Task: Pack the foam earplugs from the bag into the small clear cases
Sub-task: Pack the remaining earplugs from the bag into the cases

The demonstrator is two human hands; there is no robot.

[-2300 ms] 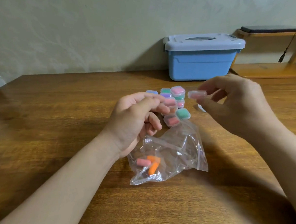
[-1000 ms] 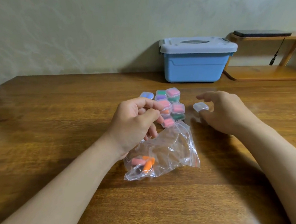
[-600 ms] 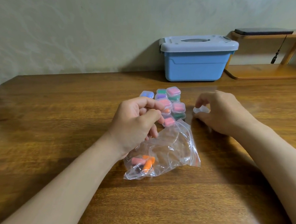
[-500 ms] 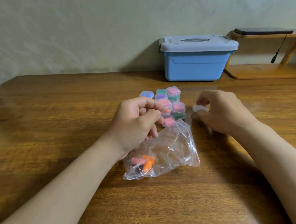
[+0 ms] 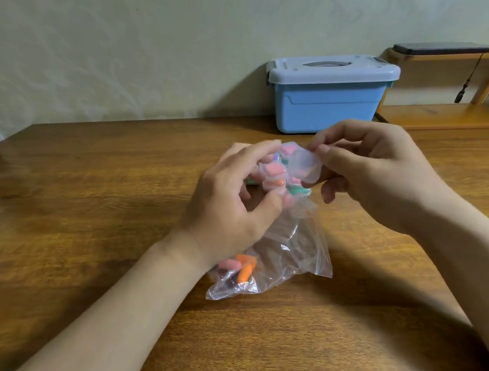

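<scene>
Single view, from a camera worn on my head. It faced forward and down over the desk [image 5: 60, 230] at close range. My forearms entered from the lower edge. My left grip [image 5: 230, 207] and right grip [image 5: 377, 177] sat near centre frame. The wall [image 5: 131, 47] and a blue box [image 5: 327, 104] bounded the far side.

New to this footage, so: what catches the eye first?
The hands meeting at centre: the right hand pinches an empty clear case, the left hand curled close beside it. Behind them lies a cluster of colourful filled cases; nearer the camera, a clear bag holding a few orange and pink earplugs. A blue storage box stands by the wall.
</scene>
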